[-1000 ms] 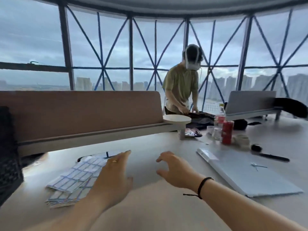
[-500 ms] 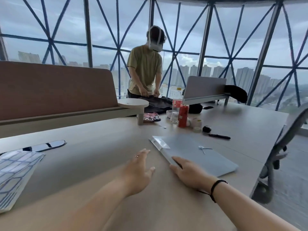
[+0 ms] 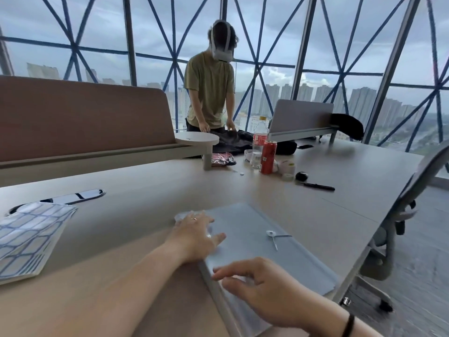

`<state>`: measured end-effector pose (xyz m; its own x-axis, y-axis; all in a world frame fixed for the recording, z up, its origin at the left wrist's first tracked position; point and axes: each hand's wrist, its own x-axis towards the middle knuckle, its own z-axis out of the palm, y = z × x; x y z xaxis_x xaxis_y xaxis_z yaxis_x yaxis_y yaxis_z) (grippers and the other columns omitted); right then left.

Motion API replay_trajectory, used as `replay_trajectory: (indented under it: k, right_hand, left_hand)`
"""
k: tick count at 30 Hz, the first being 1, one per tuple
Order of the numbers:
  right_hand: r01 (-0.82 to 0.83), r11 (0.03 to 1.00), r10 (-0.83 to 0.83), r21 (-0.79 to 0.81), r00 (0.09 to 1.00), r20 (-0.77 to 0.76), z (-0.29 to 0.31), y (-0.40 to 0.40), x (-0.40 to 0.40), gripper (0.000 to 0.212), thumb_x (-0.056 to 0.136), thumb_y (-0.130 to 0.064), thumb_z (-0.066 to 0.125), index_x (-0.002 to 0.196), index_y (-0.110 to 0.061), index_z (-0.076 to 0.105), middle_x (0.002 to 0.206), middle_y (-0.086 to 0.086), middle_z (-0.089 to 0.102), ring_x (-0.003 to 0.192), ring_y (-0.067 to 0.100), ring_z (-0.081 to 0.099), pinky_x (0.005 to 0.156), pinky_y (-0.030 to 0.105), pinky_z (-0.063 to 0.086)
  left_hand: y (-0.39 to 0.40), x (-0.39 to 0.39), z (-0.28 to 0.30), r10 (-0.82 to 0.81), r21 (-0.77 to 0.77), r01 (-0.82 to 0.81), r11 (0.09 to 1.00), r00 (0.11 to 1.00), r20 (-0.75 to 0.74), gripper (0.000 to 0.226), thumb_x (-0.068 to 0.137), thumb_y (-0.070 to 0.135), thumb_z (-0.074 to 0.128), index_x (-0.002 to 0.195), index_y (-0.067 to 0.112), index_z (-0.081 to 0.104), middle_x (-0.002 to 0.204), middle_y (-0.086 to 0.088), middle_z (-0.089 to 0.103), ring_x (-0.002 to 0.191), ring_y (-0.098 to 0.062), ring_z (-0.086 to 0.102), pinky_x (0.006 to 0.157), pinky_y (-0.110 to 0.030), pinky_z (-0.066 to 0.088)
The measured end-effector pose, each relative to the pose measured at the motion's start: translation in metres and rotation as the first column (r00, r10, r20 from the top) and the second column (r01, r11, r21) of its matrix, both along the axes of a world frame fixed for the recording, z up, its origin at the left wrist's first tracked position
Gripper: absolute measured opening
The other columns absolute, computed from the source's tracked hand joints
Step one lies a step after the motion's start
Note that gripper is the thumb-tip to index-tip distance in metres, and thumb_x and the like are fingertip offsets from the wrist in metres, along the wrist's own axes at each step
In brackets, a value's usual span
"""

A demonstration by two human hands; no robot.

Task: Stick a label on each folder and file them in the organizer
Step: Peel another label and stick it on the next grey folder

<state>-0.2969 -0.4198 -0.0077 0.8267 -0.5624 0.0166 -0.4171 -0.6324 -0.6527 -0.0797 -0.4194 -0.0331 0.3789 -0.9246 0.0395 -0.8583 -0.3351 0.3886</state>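
The fingers of the left hand (image 3: pixel 196 235) are spread and lie flat on the far left corner of the folder (image 3: pixel 255 242), a little below the centre of the frame. The thumb points to the right across the cover. The fingers of the right hand (image 3: pixel 257 283) are loosely curled and a little apart, and their tips touch, or nearly touch, the near edge of the folder at the lower centre. I cannot tell if they already hold this edge.

The folder is pale blue-grey, lies flat on the table (image 3: pixel 145 181) and reaches its right edge. A string clasp (image 3: pixel 273 235) sits on the cover, closed. I cannot tell if more folders lie under it.

The labels (image 3: pixel 29 242), a stack of sheets with blue grid lines, lie at the left edge of the frame, well apart from the folder. No organizer is visible.

In my judgement the step in hand is to take the folder, and no label is on it yet. The next move probably calls for pulling the folder toward the labels, then peeling one label and pressing it on the cover.
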Motion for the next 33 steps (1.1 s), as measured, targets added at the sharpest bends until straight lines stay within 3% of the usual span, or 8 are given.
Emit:
replay_trajectory:
  k: [3,7,12,17,20,23,26,33]
  right_hand:
    - [0.089,0.992,-0.085,-0.089,0.995,0.051,0.010,-0.020,0.003,0.023,0.089,-0.048,0.065,0.110,-0.041,0.071,0.109,-0.019,0.071,0.107,-0.008,0.060,0.094,0.014,0.042]
    - [0.193,0.969,-0.197,-0.154,0.980,-0.014,0.017,-0.062,0.017,0.035,0.088,-0.053,0.064,0.120,-0.038,0.064,0.135,-0.012,0.061,0.127,0.011,0.054,0.103,0.029,0.042]
    - [-0.028,0.988,-0.005,-0.150,0.977,-0.215,0.009,-0.055,0.034,0.066,0.089,-0.058,0.061,0.149,-0.038,0.040,0.162,-0.016,0.026,0.148,0.007,0.029,0.120,0.028,0.024]
    - [-0.308,0.937,0.247,-0.164,0.918,-0.310,-0.009,0.005,0.054,0.079,0.080,-0.076,0.056,0.149,-0.050,0.028,0.166,-0.017,0.008,0.152,0.004,-0.004,0.126,0.037,-0.001]
    - [-0.396,0.892,0.316,-0.216,0.890,-0.327,-0.015,0.055,0.071,0.083,0.078,-0.085,0.042,0.151,-0.052,0.021,0.166,-0.020,0.004,0.152,0.001,-0.005,0.125,0.036,-0.005]
    - [-0.461,0.846,0.360,-0.266,0.864,-0.353,-0.019,0.112,0.089,0.078,0.086,-0.079,0.037,0.154,-0.049,0.014,0.166,-0.020,-0.002,0.152,0.004,-0.009,0.124,0.036,-0.008]
    - [-0.521,0.813,0.414,-0.262,0.832,-0.369,-0.022,0.168,0.114,0.080,0.087,-0.079,0.035,0.155,-0.046,0.011,0.167,-0.016,-0.004,0.153,0.009,-0.011,0.124,0.040,-0.010]
    - [-0.577,0.771,0.478,-0.270,0.804,-0.355,-0.026,0.245,0.180,0.082,0.085,-0.081,0.031,0.155,-0.043,0.014,0.168,-0.009,0.002,0.155,0.016,-0.005,0.123,0.048,-0.008]
  left_hand:
    - [0.021,0.001,0.003,-0.050,0.148,0.044,0.988,0.998,0.041,0.073,0.095,0.066,0.039,0.157,0.032,0.023,0.169,0.002,0.007,0.155,-0.022,-0.002,0.125,-0.043,0.003]
    - [0.065,-0.001,0.008,-0.104,0.206,0.088,0.975,0.992,0.068,0.067,0.100,0.062,0.033,0.158,0.035,0.017,0.169,0.003,0.002,0.155,-0.020,-0.008,0.125,-0.038,-0.003]
    - [0.139,0.007,0.014,-0.100,0.229,0.090,0.969,0.994,0.034,0.067,0.097,0.065,0.038,0.156,0.040,0.020,0.167,0.014,0.004,0.154,-0.011,-0.009,0.125,-0.034,0.000]
    - [0.228,0.008,0.020,-0.011,0.216,0.013,0.976,1.000,-0.008,0.087,0.078,0.084,0.040,0.153,0.040,0.030,0.165,0.018,0.012,0.153,-0.005,-0.003,0.121,-0.025,0.001]
    - [0.286,0.008,0.022,0.078,0.203,-0.077,0.976,0.997,0.003,0.066,0.091,0.065,0.050,0.151,0.041,0.033,0.164,0.022,0.014,0.152,0.000,0.001,0.120,-0.022,0.004]
    - [0.343,0.007,0.024,0.231,0.223,-0.248,0.943,0.968,0.100,0.065,0.088,0.071,0.048,0.147,0.047,0.035,0.160,0.028,0.021,0.150,-0.002,0.016,0.122,-0.027,0.015]
    - [0.391,0.006,0.029,0.390,0.230,-0.427,0.874,0.901,0.189,0.069,0.086,0.074,0.047,0.147,0.045,0.033,0.158,0.023,0.031,0.144,-0.011,0.032,0.118,-0.030,0.025]
    - [0.465,0.036,0.014,0.522,0.155,-0.538,0.828,0.842,0.134,0.070,0.095,0.066,0.041,0.156,0.035,0.025,0.165,0.015,0.017,0.154,-0.008,0.004,0.124,-0.028,0.008]
